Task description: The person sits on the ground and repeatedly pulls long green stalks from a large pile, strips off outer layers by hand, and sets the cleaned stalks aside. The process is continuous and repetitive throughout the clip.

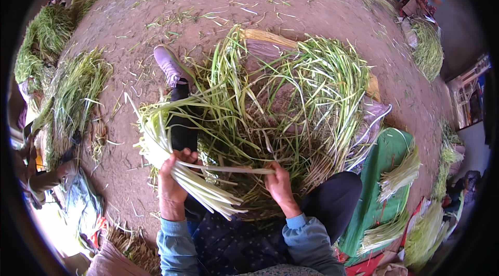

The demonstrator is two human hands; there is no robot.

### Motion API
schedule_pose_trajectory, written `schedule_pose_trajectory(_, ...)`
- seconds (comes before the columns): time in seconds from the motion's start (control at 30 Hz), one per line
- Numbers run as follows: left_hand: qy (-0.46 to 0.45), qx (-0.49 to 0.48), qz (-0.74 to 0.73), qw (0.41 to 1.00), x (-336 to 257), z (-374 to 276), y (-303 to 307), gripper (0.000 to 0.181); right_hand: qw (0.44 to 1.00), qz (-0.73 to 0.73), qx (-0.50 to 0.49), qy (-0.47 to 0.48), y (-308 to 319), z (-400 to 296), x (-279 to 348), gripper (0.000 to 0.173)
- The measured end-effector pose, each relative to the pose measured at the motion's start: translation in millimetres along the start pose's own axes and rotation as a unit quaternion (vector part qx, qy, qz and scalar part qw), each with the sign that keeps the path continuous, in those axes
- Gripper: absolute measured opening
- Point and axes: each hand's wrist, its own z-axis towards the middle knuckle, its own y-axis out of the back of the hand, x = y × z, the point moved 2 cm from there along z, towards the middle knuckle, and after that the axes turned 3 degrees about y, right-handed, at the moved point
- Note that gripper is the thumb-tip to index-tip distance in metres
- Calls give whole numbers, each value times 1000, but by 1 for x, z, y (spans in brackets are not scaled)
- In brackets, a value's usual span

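My left hand (175, 176) is closed around a bundle of pale green stalks (208, 194); their white ends fan out to the lower right and their leaves trail up and left over my dark trouser leg. In my right hand (277, 182), the fingertips pinch the end of a single long stalk (234, 168), which stretches across from the left hand. Beyond and between the hands lies a large heap of long green leafy stalks (331, 81), partly on purple and tan sheeting (269, 48).
At the right, a green sheet (376, 171) holds stalk bundles (399, 174). My purple shoe (169, 63) rests on the earthen floor. More green heaps (80, 85) stand left. Other people sit at the edges; one person's arm (52, 178) shows at far left. A brown debris pile (136, 248) lies lower left.
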Motion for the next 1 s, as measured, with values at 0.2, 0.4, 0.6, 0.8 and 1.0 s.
schedule_pose_trajectory(0.2,-109,202,-224,947,-59,0,-34,13,920,293,-165,-202,0,10,-36,15)
schedule_pose_trajectory(0.4,-130,292,-228,920,-109,6,-19,17,947,127,-116,-272,14,19,-75,22)
schedule_pose_trajectory(0.6,-153,148,-105,971,-56,8,-22,32,881,-457,33,117,-14,7,28,39)
schedule_pose_trajectory(0.8,13,73,-139,987,11,4,4,15,910,-323,-108,237,-17,79,52,11)
schedule_pose_trajectory(1.0,27,34,-73,996,20,4,4,11,864,-484,-10,136,-42,131,-17,19)
